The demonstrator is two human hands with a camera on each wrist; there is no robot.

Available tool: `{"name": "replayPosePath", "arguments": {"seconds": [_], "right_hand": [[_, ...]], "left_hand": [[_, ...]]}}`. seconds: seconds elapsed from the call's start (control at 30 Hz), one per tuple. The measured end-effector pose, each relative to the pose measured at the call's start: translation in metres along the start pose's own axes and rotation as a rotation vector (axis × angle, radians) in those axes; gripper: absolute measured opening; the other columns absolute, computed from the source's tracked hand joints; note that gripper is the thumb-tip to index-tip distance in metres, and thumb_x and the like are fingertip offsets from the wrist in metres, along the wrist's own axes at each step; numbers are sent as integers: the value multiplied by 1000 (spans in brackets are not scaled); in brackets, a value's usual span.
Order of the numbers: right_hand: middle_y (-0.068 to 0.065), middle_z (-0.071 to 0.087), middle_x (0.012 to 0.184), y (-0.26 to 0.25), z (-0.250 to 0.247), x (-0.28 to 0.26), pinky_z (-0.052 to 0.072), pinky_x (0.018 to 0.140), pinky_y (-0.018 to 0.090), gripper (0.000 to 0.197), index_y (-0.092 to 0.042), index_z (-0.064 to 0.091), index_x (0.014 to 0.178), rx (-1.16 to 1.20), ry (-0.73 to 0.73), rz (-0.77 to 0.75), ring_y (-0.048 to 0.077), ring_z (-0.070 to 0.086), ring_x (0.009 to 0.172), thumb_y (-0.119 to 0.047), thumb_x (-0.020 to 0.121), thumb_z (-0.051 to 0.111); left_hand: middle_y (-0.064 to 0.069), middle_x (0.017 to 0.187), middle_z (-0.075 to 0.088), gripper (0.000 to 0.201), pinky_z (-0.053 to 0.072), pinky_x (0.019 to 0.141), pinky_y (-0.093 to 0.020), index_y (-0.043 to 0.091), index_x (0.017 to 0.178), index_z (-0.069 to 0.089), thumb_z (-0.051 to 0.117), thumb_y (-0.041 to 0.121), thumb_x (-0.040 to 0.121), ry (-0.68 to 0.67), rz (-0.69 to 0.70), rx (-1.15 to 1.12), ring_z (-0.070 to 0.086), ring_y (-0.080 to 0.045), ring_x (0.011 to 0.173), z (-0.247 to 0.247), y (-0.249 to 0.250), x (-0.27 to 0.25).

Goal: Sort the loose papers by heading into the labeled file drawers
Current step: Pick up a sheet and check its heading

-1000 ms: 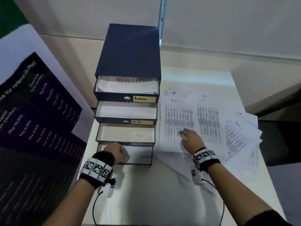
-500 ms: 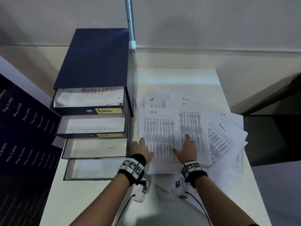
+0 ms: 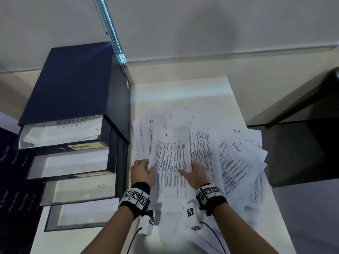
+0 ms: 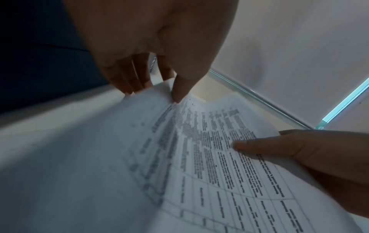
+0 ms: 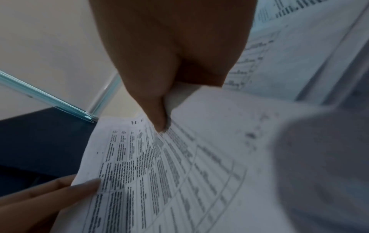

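A printed sheet headed "HR" (image 3: 171,162) bows up off the loose paper pile (image 3: 211,153) on the white table (image 3: 183,94). My left hand (image 3: 148,168) pinches its left edge, with the thumb on top and the fingers (image 4: 137,78) underneath. My right hand (image 3: 187,171) pinches its right side, thumb (image 5: 157,113) lying on the print. The navy drawer unit (image 3: 73,85) stands to the left with its drawers pulled out. The top one carries the "Admin" label (image 3: 84,146) and holds papers. The second drawer (image 3: 73,176) has a yellow label I cannot read here.
An "Admin" sheet (image 3: 236,162) and more "HR" sheets fan out right of the held one. The two lower drawers (image 3: 82,213) jut toward me beside my left forearm. A dark poster (image 3: 11,180) stands at far left. The table's right edge borders a dark floor.
My left hand left the bottom drawer and moved right to the pile. Both hands, which lay flat on the HR sheet half a second ago, now pinch its sides and it curves upward.
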State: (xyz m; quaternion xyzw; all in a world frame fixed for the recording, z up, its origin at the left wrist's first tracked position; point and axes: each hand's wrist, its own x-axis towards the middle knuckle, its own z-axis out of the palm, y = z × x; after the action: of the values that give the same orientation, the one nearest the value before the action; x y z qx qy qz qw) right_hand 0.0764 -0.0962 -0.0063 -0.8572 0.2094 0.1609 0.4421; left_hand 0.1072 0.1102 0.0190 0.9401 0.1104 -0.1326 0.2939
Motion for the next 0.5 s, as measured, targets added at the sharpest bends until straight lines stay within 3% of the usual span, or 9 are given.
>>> {"name": "replayPosePath", "arguments": {"seconds": [0.03,0.1,0.17,0.23,0.27,0.37,0.43,0.47,0.5], "right_hand": [[-2,59,63,-1,-8,1,45,50,19,31,-6,66,75,22,52,-15,8,52,53,-34,85,73],[1,62,76,5,-27,7,39,57,17,30,-8,68,75,18,209,-1,11,54,64,-36,88,68],[10,63,108,19,-45,16,44,79,24,38,-4,74,91,-88,335,10,20,57,95,-41,89,63],[13,52,135,32,-56,21,41,103,37,48,-1,68,115,-201,362,66,29,47,124,-41,88,64],[15,49,140,35,-60,21,37,109,39,50,-1,66,120,-222,359,75,32,43,130,-39,88,64],[18,54,132,40,-65,16,41,108,37,50,4,62,122,-235,360,-25,33,51,123,-37,95,54],[18,53,134,39,-62,11,36,106,27,48,6,54,131,-296,343,-94,31,52,122,-26,95,59],[18,51,137,39,-60,8,32,106,24,50,5,50,134,-318,332,-122,30,51,124,-19,93,63],[17,50,138,39,-58,5,29,105,23,53,4,49,136,-337,331,-145,30,51,125,-15,90,66]], "left_hand": [[-5,123,55,33,47,99,-38,12,117,63,66,30,89,-6,19,-15,56,-25,108,2,4,2],[-3,123,55,23,47,96,-33,14,104,65,68,30,88,-32,52,-56,57,-23,102,7,13,6],[-1,123,54,14,43,91,-22,14,96,65,69,23,87,-89,98,-113,55,-17,96,13,24,11],[1,121,54,19,40,91,-18,15,105,68,69,21,88,-171,117,-154,54,-12,98,19,37,16],[1,116,56,22,41,88,-19,16,109,67,69,22,88,-201,104,-169,54,-12,96,23,43,18],[-1,110,62,42,45,85,-20,15,128,59,70,22,88,-247,44,-218,58,-16,99,34,64,19],[0,131,57,62,43,101,-25,18,146,41,67,18,90,-253,32,-242,55,-20,120,41,75,18],[5,133,54,72,42,102,-24,19,153,27,65,15,92,-240,35,-255,55,-18,121,44,79,16],[12,121,55,79,46,94,-19,21,156,15,62,12,94,-221,30,-258,59,-11,107,46,82,14]]}}
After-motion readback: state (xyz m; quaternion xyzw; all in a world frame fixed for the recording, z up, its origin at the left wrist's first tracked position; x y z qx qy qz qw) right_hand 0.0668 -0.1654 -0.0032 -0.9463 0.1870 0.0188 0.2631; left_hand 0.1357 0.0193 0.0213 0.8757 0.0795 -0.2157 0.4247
